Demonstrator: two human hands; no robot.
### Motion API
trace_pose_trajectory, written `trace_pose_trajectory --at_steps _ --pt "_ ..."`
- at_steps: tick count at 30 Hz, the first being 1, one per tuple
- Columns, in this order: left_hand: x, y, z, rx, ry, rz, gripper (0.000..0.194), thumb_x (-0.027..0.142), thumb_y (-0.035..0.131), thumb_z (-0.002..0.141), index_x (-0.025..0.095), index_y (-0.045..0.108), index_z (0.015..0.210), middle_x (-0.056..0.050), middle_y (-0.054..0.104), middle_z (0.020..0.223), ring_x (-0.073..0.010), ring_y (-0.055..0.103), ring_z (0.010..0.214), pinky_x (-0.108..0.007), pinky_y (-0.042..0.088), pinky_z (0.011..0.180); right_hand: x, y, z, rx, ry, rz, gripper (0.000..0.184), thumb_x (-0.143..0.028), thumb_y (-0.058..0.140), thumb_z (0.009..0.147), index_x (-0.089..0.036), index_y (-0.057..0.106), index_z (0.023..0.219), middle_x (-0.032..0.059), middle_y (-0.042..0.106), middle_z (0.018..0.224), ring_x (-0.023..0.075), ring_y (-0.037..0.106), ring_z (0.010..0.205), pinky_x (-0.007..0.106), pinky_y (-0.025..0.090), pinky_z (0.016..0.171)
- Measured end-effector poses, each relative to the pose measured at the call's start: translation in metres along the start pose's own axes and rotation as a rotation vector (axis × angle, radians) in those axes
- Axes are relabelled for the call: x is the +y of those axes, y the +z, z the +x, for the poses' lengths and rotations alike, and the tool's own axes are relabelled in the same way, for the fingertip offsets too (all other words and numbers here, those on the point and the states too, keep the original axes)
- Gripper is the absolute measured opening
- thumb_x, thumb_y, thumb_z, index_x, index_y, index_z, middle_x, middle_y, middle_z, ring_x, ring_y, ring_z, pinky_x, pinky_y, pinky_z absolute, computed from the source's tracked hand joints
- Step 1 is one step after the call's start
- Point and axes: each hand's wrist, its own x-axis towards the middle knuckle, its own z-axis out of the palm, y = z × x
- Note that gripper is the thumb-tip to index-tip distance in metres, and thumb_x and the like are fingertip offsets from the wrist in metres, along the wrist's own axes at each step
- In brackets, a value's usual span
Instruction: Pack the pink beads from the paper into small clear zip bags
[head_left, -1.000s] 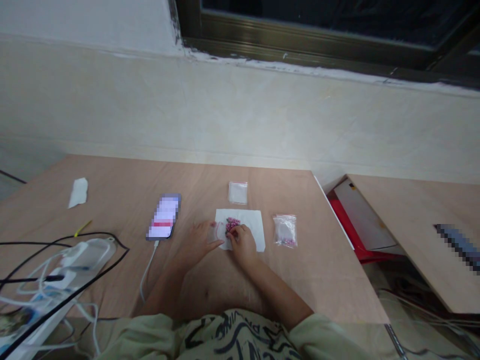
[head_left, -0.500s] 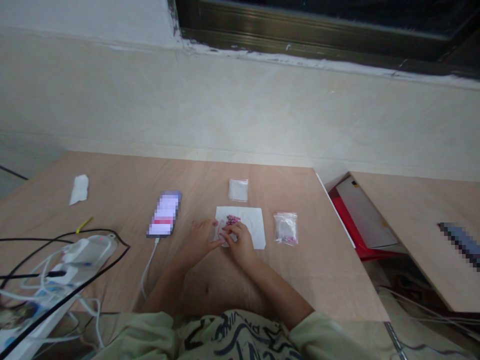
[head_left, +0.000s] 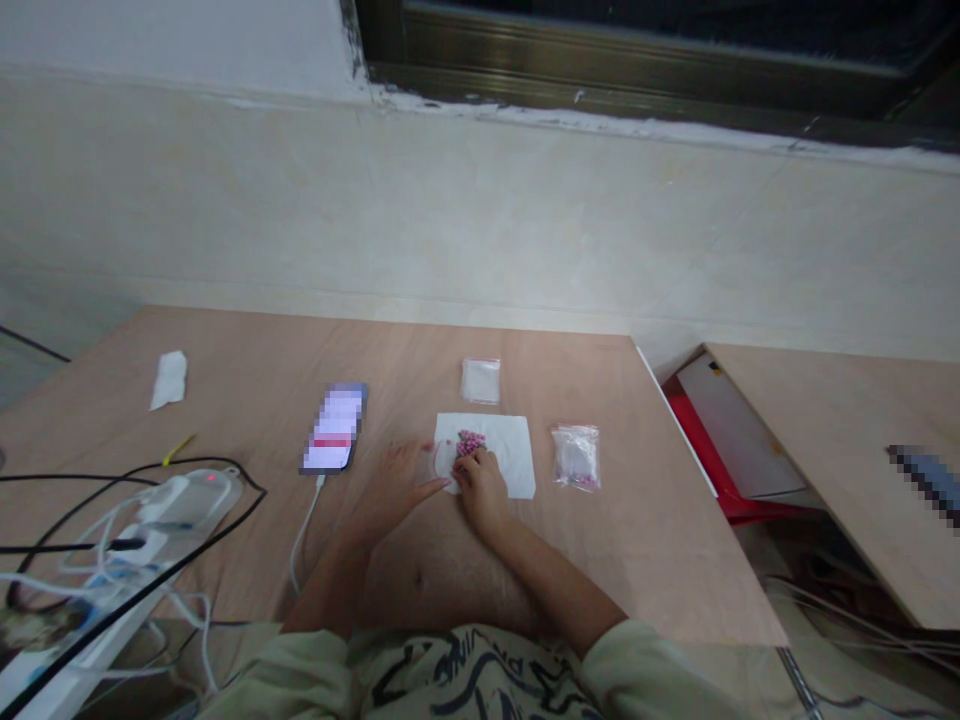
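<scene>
A white sheet of paper (head_left: 510, 452) lies on the wooden table (head_left: 247, 360) with a small heap of pink beads (head_left: 469, 441) on it. My left hand (head_left: 397, 482) rests flat beside the sheet and holds a small clear zip bag (head_left: 442, 457) at its mouth. My right hand (head_left: 480, 485) is curled, its fingertips pinched at the near edge of the bead heap, close to the bag's opening. What sits between those fingertips is too small to make out.
A flat empty zip bag (head_left: 480, 380) lies behind the sheet. A filled clear bag (head_left: 576, 457) lies to its right. A phone (head_left: 334, 428) on a white cable, a power strip (head_left: 161, 510) with tangled leads and a paper scrap (head_left: 169, 378) lie left. The table edge drops off right.
My right hand drew back from the little bag to the near edge of the bead heap. The left hand kept its hold on the bag. The view shifted slightly.
</scene>
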Motion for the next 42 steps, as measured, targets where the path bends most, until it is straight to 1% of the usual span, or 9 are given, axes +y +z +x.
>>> trace_pose_trajectory --at_steps 7,13,18,23,28,31,35,38,42 --pt "0.007 0.002 0.013 -0.008 0.004 0.002 0.043 0.039 0.058 0.066 0.016 0.047 0.100 -0.008 0.057 0.101 -0.0229 0.051 0.097 -0.040 0.037 0.085 -0.016 -0.024 0.015 0.128 0.063 0.202 0.008 -0.020 0.054 0.072 -0.020 0.062 0.072 0.0037 0.055 0.073 0.0173 0.049 0.078 0.032 0.039 0.072" --pt "0.015 0.011 0.024 0.058 -0.017 -0.029 0.037 0.029 0.055 0.067 0.016 0.046 0.100 -0.007 0.057 0.099 -0.0213 0.053 0.093 -0.038 0.039 0.082 -0.034 -0.035 0.014 0.051 0.053 0.196 0.012 -0.026 0.060 0.068 -0.023 0.066 0.078 0.0076 0.051 0.092 0.0213 0.045 0.092 0.038 0.038 0.080" --pt "0.024 0.010 0.018 0.065 -0.041 -0.091 0.044 0.033 0.057 0.066 0.017 0.043 0.104 -0.007 0.054 0.101 -0.0208 0.051 0.095 -0.038 0.040 0.081 -0.029 -0.046 0.010 0.021 0.082 0.241 0.006 -0.016 0.058 0.068 -0.019 0.062 0.070 0.0082 0.050 0.096 0.0216 0.046 0.096 0.033 0.044 0.072" --pt "0.033 0.009 0.011 0.063 -0.068 -0.126 0.044 0.031 0.058 0.065 0.016 0.041 0.103 -0.008 0.052 0.101 -0.0220 0.050 0.097 -0.040 0.040 0.083 -0.029 -0.052 0.005 -0.073 0.043 0.360 0.006 -0.020 0.055 0.070 -0.019 0.058 0.075 0.0041 0.056 0.084 0.0169 0.053 0.082 0.027 0.046 0.062" --pt "0.038 0.011 0.002 0.034 -0.074 -0.177 0.052 0.027 0.059 0.064 0.016 0.037 0.109 -0.009 0.047 0.109 -0.0223 0.045 0.104 -0.040 0.037 0.089 -0.030 -0.052 -0.001 -0.159 0.120 0.461 0.008 -0.023 0.051 0.071 -0.017 0.055 0.067 0.0012 0.056 0.069 0.0135 0.054 0.066 0.025 0.045 0.056" --pt "0.037 0.004 -0.002 0.010 -0.056 -0.285 0.049 0.033 0.059 0.066 0.018 0.039 0.108 -0.007 0.049 0.106 -0.0199 0.048 0.101 -0.038 0.040 0.087 -0.033 -0.063 -0.001 -0.137 0.112 0.436 0.009 -0.021 0.048 0.074 -0.017 0.052 0.066 0.0002 0.055 0.066 0.0122 0.052 0.064 0.023 0.044 0.056" --pt "0.037 -0.018 0.003 -0.011 -0.015 -0.428 0.019 0.030 0.044 0.078 0.019 0.051 0.092 -0.003 0.055 0.093 -0.0146 0.053 0.090 -0.031 0.044 0.081 -0.038 -0.080 0.003 -0.076 0.045 0.363 0.012 -0.023 0.046 0.076 -0.018 0.053 0.069 0.0006 0.057 0.068 0.0122 0.051 0.065 0.024 0.042 0.061" --pt "0.040 -0.032 0.010 -0.039 -0.014 -0.500 0.017 0.029 0.044 0.078 0.017 0.055 0.081 -0.002 0.058 0.083 -0.0135 0.056 0.081 -0.028 0.045 0.077 -0.037 -0.083 0.006 -0.005 0.037 0.410 0.012 -0.028 0.049 0.076 -0.017 0.054 0.074 0.0016 0.059 0.073 0.0125 0.053 0.068 0.025 0.042 0.063" --pt "0.041 -0.035 0.016 -0.046 -0.072 -0.662 0.018 0.032 0.048 0.076 0.016 0.055 0.079 -0.001 0.060 0.077 -0.0130 0.058 0.073 -0.025 0.047 0.069 -0.027 -0.079 0.012 0.036 0.104 0.513 0.017 -0.032 0.055 0.071 -0.017 0.054 0.077 0.0010 0.057 0.070 0.0116 0.052 0.062 0.023 0.042 0.057"
